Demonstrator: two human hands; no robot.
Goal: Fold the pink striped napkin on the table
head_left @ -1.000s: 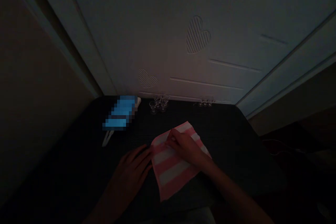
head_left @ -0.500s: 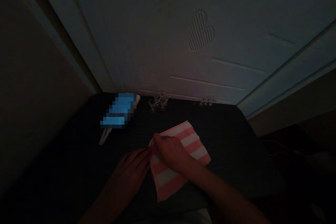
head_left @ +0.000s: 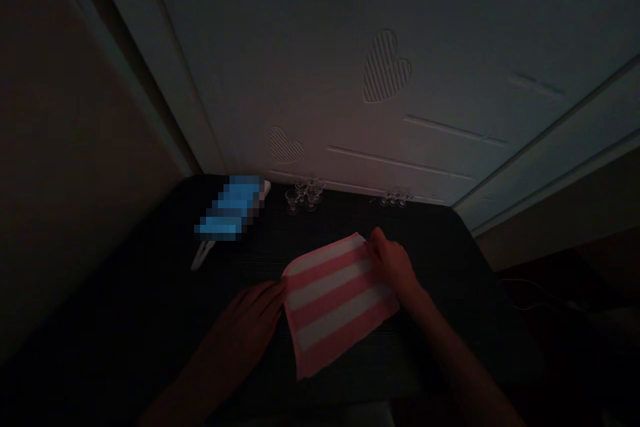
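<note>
A pink-and-white striped cloth (head_left: 335, 303) lies spread on the dark tabletop, its left edge slightly curved. My left hand (head_left: 255, 313) reaches in from the left with fingers stretched out, their tips on the cloth's left edge; its thumb is hidden. At the opposite side, my right hand (head_left: 393, 260) is closed over the right edge near the far corner, fingers curled on the fabric. The fingertips there are dim and partly hidden.
A phone-like device (head_left: 233, 207) with a blurred bright screen leans on a white stand (head_left: 203, 255) at the back left. Small clear glass cups (head_left: 293, 200) and another transparent cluster (head_left: 395, 198) stand along the white panel (head_left: 320, 80). The dark tabletop (head_left: 165, 320) surrounds them.
My right hand has moved from the cloth's left corner across to its right edge. The cloth's stripes are now uncovered and its left corner looks flatter. My left hand has stayed put.
</note>
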